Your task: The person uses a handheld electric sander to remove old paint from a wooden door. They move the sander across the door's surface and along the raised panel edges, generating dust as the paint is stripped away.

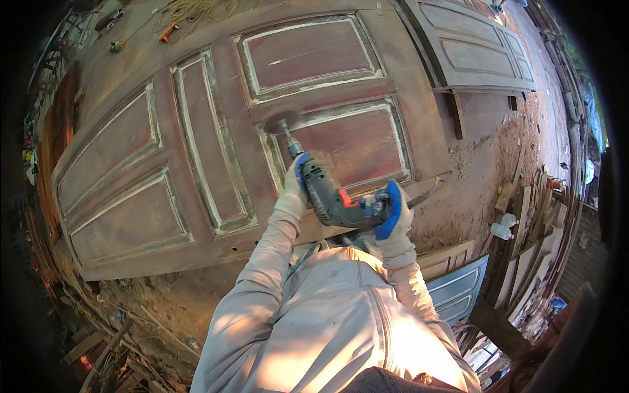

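Drill (322,196), dark w/ red switch (346,198), approx. ctr of view, nose aimed at 11 o'clock. L hand (293,183), in white & blue glove, wrapped round front of body just behind chuck (295,148). R hand (396,213), same kind of glove, clenched on rear grip, approx. 3 o'clock. Round disc (280,122) on drill's tip, blurred, over top-L corner of nearest R panel of big brown door (226,98); can't tell if touching. Laid flat, 9 thru 1 o'clock, w/ pale bands round panels. Gray paneled door (475,49) btwn 1 & 2, well apart from hands. Blue panel (457,288) at 4, white jugs (503,228) at 3. Orange tool (168,33) nr yellow cord (190,12), btwn 10 & 11. Scrap wood (108,347) at 8.
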The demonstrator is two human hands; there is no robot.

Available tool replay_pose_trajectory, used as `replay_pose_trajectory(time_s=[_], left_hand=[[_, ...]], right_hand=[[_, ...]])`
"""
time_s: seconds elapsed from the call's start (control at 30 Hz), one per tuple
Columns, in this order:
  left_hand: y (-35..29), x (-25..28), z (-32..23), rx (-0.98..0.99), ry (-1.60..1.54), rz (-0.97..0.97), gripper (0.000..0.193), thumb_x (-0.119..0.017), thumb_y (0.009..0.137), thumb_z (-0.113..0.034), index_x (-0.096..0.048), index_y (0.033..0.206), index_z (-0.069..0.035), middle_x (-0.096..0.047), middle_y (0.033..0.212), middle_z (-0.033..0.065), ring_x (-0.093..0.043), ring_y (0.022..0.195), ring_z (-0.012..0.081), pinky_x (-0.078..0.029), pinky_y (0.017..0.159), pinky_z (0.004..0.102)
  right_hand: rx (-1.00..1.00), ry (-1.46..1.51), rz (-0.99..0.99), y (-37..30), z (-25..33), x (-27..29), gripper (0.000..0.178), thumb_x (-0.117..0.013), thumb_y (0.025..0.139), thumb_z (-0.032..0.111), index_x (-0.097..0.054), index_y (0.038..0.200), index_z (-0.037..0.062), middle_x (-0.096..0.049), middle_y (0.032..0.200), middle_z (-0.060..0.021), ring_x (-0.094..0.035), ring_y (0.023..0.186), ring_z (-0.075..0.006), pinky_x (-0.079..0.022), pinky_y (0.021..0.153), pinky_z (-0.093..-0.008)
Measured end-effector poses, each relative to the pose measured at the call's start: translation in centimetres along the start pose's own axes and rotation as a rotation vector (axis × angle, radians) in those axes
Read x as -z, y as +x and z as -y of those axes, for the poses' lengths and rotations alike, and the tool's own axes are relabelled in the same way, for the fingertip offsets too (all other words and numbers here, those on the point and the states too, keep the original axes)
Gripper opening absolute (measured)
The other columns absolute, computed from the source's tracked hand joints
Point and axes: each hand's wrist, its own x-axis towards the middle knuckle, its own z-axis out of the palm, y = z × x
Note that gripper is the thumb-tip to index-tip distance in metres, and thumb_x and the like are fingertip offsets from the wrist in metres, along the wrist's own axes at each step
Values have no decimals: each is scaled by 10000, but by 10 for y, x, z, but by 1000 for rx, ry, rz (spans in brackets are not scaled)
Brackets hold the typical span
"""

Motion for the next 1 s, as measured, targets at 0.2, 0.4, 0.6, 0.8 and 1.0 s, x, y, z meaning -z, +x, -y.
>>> replay_pose_trajectory(time_s=[0.2,0.4,0.6,0.8,1.0], left_hand=[[53,-24,42,94,127,-5,194,-689,812,-308,-634,808,-121,-651,683,35,-619,560,194,-533,566,329],[34,-2,16,77,90,-5,209,-684,818,-318,-625,806,-118,-650,684,45,-626,553,204,-539,553,344],[-4,36,-26,-35,110,-106,204,-670,834,-312,-621,844,-114,-642,686,41,-618,546,198,-535,540,340],[3,46,-17,-192,228,-205,222,-725,800,-277,-654,882,-84,-634,720,23,-608,575,156,-514,542,309],[-3,57,-16,-233,262,-272,271,-751,777,-233,-672,951,-40,-632,755,21,-602,589,142,-493,558,285]], right_hand=[[184,-13,-219,-6,25,8,256,-501,976,257,-545,820,59,-534,704,-62,-580,619,-242,-524,689,-431],[63,106,-148,-14,1,-6,276,-509,969,265,-537,790,57,-500,631,-75,-543,588,-238,-509,719,-434],[56,-12,-52,-21,-38,-19,329,-495,971,315,-510,769,55,-448,576,-70,-510,576,-243,-477,719,-442],[-80,230,-49,-16,-50,4,336,-443,984,321,-501,743,95,-428,567,-42,-464,555,-220,-446,742,-419],[-170,439,-22,-15,-68,21,356,-504,961,341,-500,707,90,-427,540,-51,-475,536,-242,-443,731,-424]])
